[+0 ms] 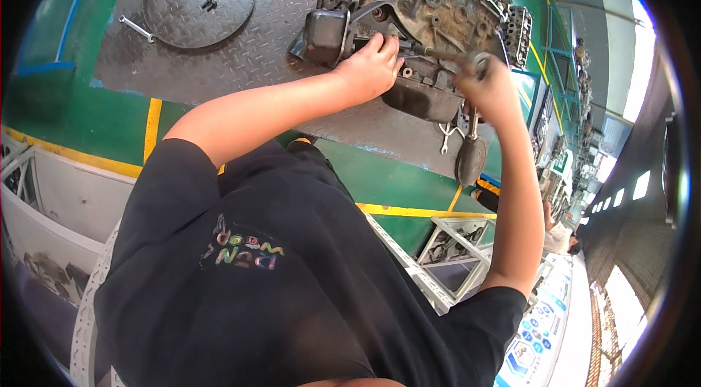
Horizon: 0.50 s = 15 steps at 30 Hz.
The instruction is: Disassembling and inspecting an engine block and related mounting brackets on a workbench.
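Looking down past a black T-shirt (277, 270), we see both bare forearms stretched out to a grimy engine block (423, 4) that lies on its side on a grey checker-plate platform (241, 51); the left hand (372, 66) rests on the block's lower face just beside a dark boxy oil filter housing (325, 36), its fingers curled down onto the metal, though we cannot tell whether they pinch anything; the right hand (488, 87) is closed around the handle of a metal ratchet wrench (456, 58), whose shaft points left onto the block between the two hands; below the right hand a small open-ended spanner (447, 135) and a dark, rounded mallet (471, 157) lie on the platform near its edge; well apart to the left, a black toothed belt (197, 40) lies in a loose loop on the plate with another spanner (137, 28) touching its outer side; around the platform runs a green floor (80, 117) with yellow lines (152, 131); a pale metal frame (456, 241) stands under the right forearm.
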Available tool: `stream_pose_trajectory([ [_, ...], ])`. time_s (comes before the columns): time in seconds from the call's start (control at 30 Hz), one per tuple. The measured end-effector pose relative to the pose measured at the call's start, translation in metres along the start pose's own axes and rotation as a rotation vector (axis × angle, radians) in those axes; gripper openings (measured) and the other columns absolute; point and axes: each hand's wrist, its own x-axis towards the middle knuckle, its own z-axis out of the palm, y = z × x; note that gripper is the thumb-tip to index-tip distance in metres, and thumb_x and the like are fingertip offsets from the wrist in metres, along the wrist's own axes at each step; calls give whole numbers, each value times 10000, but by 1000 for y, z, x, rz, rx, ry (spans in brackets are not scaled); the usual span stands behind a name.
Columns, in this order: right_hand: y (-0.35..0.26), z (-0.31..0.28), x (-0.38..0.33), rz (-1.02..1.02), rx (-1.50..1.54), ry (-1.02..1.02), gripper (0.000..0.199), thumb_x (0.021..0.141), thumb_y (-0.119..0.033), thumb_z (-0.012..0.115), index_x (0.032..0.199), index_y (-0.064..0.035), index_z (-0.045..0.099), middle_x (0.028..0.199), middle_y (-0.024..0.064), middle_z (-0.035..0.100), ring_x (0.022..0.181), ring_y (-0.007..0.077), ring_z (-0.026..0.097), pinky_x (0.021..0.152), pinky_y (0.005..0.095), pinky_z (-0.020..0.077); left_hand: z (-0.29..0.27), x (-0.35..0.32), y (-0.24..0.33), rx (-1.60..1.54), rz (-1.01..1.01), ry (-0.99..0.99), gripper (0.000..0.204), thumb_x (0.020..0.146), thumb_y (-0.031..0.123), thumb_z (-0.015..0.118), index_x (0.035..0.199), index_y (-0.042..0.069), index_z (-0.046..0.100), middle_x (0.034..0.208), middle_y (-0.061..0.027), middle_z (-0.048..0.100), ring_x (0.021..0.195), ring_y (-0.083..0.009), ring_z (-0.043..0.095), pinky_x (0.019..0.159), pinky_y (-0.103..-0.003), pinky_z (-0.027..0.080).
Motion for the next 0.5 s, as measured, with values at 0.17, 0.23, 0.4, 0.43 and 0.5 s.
stream_pose_trajectory([
  [0.17,-5,-3,3,-383,-527,146,312,773,-226,720,986,-19,626,748,183,679,750,376,673,684,469,524,2,-1,0,7,20,29,484,891,260,511,1321,62,611,1332,-242,571,1228,-347,507,1012,-474,368],
  [0.23,-6,-4,7,-215,-228,257,349,823,-308,726,895,18,626,683,168,659,609,288,666,614,407,525,3,-1,-1,-2,14,29,485,889,262,512,1320,62,612,1332,-241,571,1226,-349,506,1012,-474,369],
  [0.4,-2,-4,3,254,457,76,509,874,-447,670,712,34,621,538,110,578,408,197,575,466,333,468,1,0,-2,-3,-2,21,485,887,269,521,1315,63,616,1331,-237,573,1227,-349,503,1021,-477,365],
  [0.43,-1,-3,0,186,266,116,531,868,-463,672,701,37,612,542,113,575,444,208,596,486,351,474,0,0,-1,-10,4,3,484,889,273,521,1314,61,617,1329,-233,576,1236,-348,500,1023,-477,365],
  [0.5,-1,-3,-4,152,9,80,505,826,-451,704,723,37,629,603,145,613,578,264,654,580,391,493,-1,1,-1,3,15,-6,482,891,272,518,1313,60,617,1329,-231,577,1242,-346,499,1021,-477,366],
])
